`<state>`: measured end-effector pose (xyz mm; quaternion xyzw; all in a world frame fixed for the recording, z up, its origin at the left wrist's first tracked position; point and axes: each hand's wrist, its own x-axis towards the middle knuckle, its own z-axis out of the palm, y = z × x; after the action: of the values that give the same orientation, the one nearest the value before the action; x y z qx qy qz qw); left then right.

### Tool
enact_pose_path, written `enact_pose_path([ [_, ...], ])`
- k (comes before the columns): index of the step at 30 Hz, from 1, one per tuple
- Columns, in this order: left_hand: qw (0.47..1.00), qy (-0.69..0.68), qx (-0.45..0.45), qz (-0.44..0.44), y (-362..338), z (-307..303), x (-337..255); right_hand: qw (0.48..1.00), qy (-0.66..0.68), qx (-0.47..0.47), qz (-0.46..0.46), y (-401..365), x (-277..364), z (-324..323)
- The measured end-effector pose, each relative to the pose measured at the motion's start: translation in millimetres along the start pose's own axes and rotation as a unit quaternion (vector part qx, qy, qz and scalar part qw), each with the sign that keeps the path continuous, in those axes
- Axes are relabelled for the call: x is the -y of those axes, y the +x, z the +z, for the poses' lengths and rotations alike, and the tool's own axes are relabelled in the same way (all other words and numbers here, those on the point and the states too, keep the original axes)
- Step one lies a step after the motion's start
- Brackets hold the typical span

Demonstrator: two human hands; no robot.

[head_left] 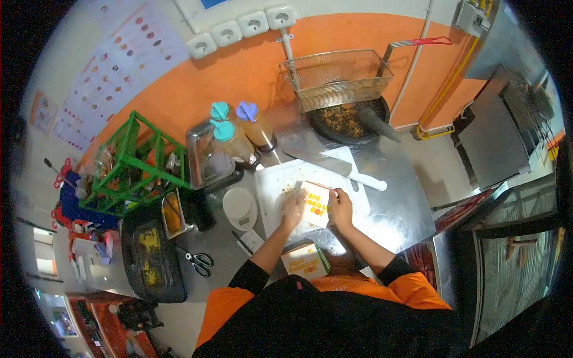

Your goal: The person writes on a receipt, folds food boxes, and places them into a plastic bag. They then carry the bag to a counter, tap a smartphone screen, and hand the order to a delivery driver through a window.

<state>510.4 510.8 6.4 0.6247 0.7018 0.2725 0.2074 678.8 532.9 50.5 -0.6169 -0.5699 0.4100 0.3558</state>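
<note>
Fingers (297, 197) of the left hand (292, 210) bent and held close together, pinching the left edge of a printed carton (315, 204). Fingers (334, 194) of the right hand (341, 209) likewise curled and closed on the opposite edge; thumb position not discernible. Carton small, white and yellow with orange lettering, held between both hands over the near part of a white cutting board (274, 182); contact with the board not determinable.

Large knife (334, 164) flat across the far right part of the board, blade to the left, white handle to the right, apart from both hands. Second carton (305, 261) of the same print on the near side of the board, close to the body, between the two forearms.

Round white scale (240, 209) just left of the board. Scissors (200, 261) further left and nearer, beside a black tray (161, 286) of yellow food. Three sauce bottles (236, 143) with teal and blue caps beyond the board's far left corner, next to a steel container (206, 158). Green wire rack (134, 161) left of that container.

Dark pan (346, 122) of browned food against the far orange wall, wire fry basket (337, 77) above it, red-handled. Stainless counter (400, 209) under the board and extending to its right. Row of wall sockets (242, 27) above the bottles.
</note>
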Motion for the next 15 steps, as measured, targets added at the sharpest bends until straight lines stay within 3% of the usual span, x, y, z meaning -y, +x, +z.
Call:
enact_pose_path([
  [1,0.998,-0.042,-0.035,0.028,-1,3,4,1.000,0.015,-0.007,-0.027,-4,4,-1],
  [3,0.981,-0.183,0.024,-0.058,-5,-2,9,0.996,0.041,-0.021,-0.079,-15,15,-9],
  [4,0.962,-0.247,0.044,-0.107,-7,-8,7,0.996,0.054,0.022,-0.066,-19,18,-14],
  [6,0.853,-0.427,0.174,-0.243,-17,-52,-23,0.990,0.079,0.108,-0.040,-25,26,-23],
  [7,0.808,-0.497,0.191,-0.253,-27,-57,-24,0.988,0.012,0.138,-0.061,-33,44,-32],
  [9,0.872,-0.439,0.124,-0.178,-58,-24,21,0.977,0.058,0.166,-0.120,-52,77,-42],
  [11,0.892,-0.347,0.043,-0.286,-68,-102,-90,0.959,0.088,0.222,-0.151,-63,88,-49],
  [14,0.916,-0.287,0.097,-0.262,-86,-112,-82,0.958,0.117,0.262,0.001,-86,92,-52],
  [15,0.881,-0.375,0.102,-0.271,-93,-108,-76,0.958,0.114,0.263,0.013,-93,85,-49],
])
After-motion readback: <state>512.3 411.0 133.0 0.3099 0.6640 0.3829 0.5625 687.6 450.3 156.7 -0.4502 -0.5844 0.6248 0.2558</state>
